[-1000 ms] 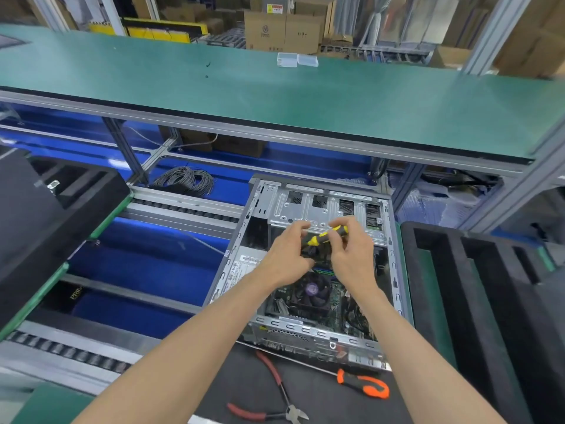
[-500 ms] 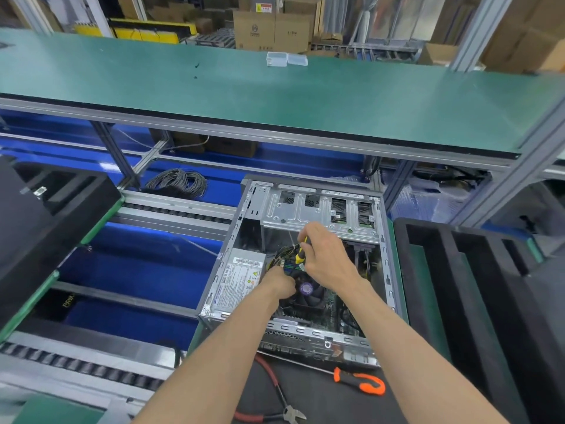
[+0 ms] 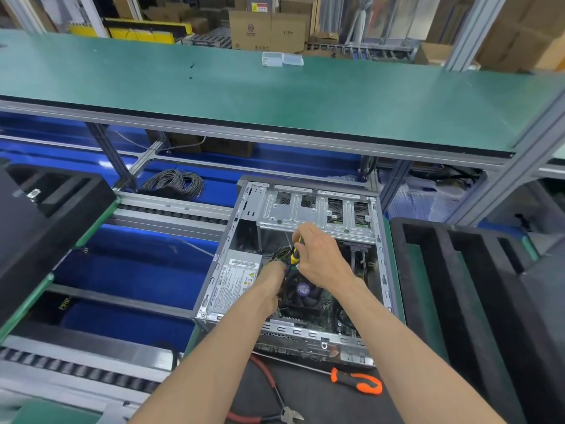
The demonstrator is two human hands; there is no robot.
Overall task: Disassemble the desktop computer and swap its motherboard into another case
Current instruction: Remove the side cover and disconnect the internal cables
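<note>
Two hands work inside our open computer case (image 3: 379, 246), which lies on a dark mat (image 3: 305, 390) below a long green shelf (image 3: 275, 96). Our right hand (image 3: 321, 258) grips a yellow-handled screwdriver (image 3: 295, 255); our left hand (image 3: 272, 276) reaches among cables, its fingers hidden. Cardboard boxes (image 3: 269, 30) stand behind.

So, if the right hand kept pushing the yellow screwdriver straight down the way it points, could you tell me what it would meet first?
Probably the wire bundle beside the left hand, just above the CPU fan. The right hand hides the screwdriver tip, so depth is uncertain.
</note>
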